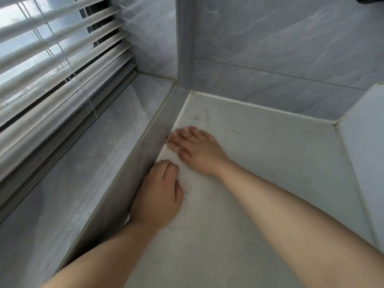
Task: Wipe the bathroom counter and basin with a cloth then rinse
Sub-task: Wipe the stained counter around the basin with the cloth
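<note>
Bare table (270,167) free toward the right, raised window ledge (99,159) blocks the left, tiled wall (280,69) closes the back

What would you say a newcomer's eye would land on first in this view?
Two bare hands lie mid-frame on the pale counter: the right hand, fingers spread and blurred, against the grey ledge wall, the left hand with curled fingers just below it. White slatted blinds fill the upper left above the window ledge.
</note>
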`<action>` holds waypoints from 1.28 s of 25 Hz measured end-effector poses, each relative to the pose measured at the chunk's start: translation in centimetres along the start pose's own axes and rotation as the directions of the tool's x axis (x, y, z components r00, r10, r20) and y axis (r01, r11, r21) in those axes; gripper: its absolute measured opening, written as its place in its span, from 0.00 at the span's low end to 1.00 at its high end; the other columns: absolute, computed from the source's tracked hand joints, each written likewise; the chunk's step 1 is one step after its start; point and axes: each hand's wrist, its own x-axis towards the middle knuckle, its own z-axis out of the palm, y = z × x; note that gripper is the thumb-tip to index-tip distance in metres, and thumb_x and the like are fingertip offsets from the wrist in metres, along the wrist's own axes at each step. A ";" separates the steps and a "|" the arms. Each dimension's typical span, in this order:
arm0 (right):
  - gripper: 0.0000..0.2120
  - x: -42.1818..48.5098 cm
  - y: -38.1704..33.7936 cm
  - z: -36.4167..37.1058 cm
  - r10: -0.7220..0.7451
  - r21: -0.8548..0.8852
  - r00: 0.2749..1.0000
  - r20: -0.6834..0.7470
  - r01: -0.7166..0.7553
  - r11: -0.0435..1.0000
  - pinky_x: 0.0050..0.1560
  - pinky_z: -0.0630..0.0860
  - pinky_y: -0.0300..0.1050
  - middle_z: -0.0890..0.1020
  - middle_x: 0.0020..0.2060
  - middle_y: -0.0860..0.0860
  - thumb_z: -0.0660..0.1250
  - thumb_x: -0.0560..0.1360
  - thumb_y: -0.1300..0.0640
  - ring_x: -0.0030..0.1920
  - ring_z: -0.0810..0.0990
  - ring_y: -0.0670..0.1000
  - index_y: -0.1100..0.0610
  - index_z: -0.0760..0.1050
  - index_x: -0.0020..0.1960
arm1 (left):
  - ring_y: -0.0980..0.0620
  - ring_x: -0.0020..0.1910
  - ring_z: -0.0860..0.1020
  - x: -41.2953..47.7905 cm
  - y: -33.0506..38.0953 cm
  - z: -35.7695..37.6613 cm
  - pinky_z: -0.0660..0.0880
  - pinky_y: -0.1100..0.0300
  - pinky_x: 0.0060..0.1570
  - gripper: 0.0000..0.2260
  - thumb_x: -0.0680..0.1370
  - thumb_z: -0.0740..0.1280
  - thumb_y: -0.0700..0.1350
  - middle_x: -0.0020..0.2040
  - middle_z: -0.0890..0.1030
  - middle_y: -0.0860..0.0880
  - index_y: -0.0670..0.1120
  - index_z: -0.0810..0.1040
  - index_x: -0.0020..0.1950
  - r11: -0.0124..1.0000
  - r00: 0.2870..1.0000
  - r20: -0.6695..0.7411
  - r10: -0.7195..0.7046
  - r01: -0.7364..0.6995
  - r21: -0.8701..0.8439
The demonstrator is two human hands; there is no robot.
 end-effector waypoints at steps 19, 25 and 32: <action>0.24 10.4 6.7 -1.2 0.488 0.070 0.870 -0.070 -0.484 0.872 0.74 0.45 0.51 0.52 0.77 0.47 0.40 0.81 0.45 0.76 0.48 0.55 0.48 0.51 0.77 | 0.47 0.66 0.72 0.4 0.1 0.1 0.59 0.53 0.66 0.25 0.75 0.54 0.52 0.65 0.75 0.44 0.40 0.74 0.65 0.976 0.992 0.092 0.091 -0.107 0.189; 0.25 -1.8 15.9 -2.0 0.694 0.029 0.707 -0.133 -0.697 0.716 0.74 0.47 0.52 0.53 0.77 0.50 0.43 0.80 0.45 0.76 0.51 0.56 0.48 0.51 0.77 | 0.45 0.64 0.73 0.4 0.0 0.1 0.60 0.53 0.65 0.25 0.74 0.54 0.52 0.64 0.76 0.42 0.39 0.75 0.64 0.973 0.991 0.093 0.099 -0.116 0.199; 0.26 -10.6 20.0 -3.2 0.899 0.101 0.411 -0.153 -0.898 0.428 0.75 0.45 0.51 0.53 0.76 0.56 0.43 0.80 0.49 0.76 0.51 0.57 0.57 0.51 0.77 | 0.45 0.64 0.74 0.4 0.1 0.2 0.59 0.53 0.65 0.26 0.74 0.53 0.53 0.64 0.76 0.42 0.39 0.75 0.64 0.972 0.991 0.111 0.074 -0.097 0.212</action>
